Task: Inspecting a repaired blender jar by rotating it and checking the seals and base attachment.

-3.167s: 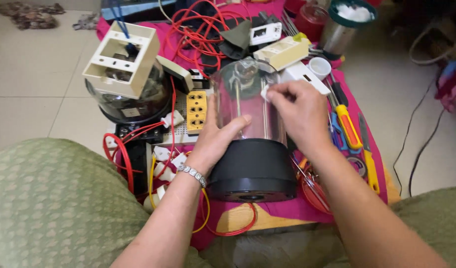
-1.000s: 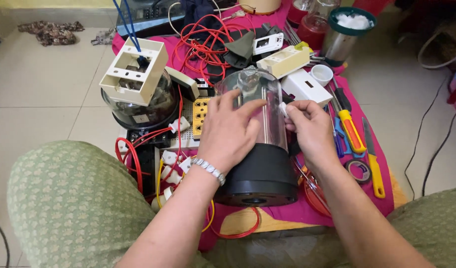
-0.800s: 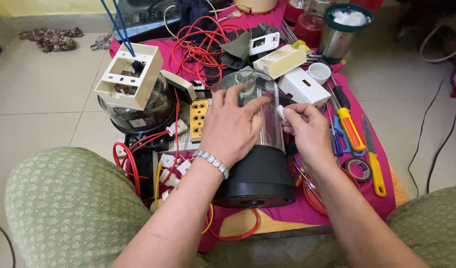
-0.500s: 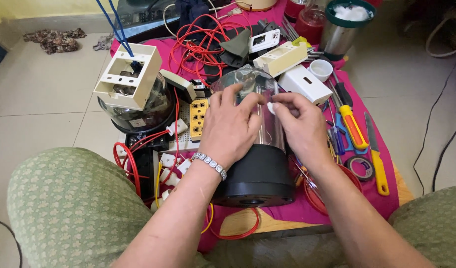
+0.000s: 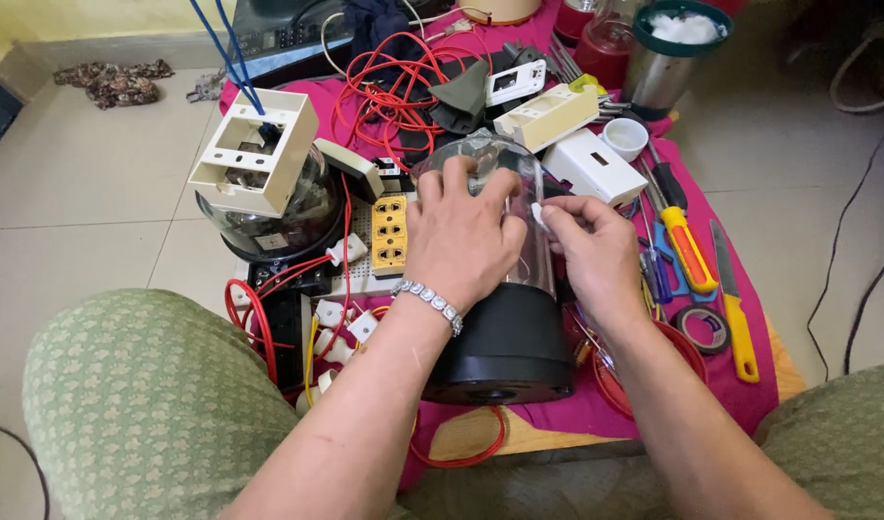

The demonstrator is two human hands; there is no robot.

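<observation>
I see the clear blender jar (image 5: 519, 183) lying on its side on the desk (image 5: 480, 438), right in front of me, its long axis running away from my body: the black base (image 5: 507, 342) points back toward me and the clear end points away, toward the red wires (image 5: 389, 91). Both of my hands are on it, so neither has to travel. My left hand (image 5: 461, 236) lies flat over the top of the clear wall, fingers spread and curled down over its far side, pressing it in place. My right hand (image 5: 596, 250) sits against the jar's right flank, thumb and forefinger pressed together on a small white piece (image 5: 537, 214) just at the clear wall; I cannot tell whether that piece is stuck to the jar or loose. A yellow socket strip (image 5: 388, 231) lies just left of the jar, and a yellow-handled screwdriver (image 5: 687, 246) lies off to the right.
</observation>
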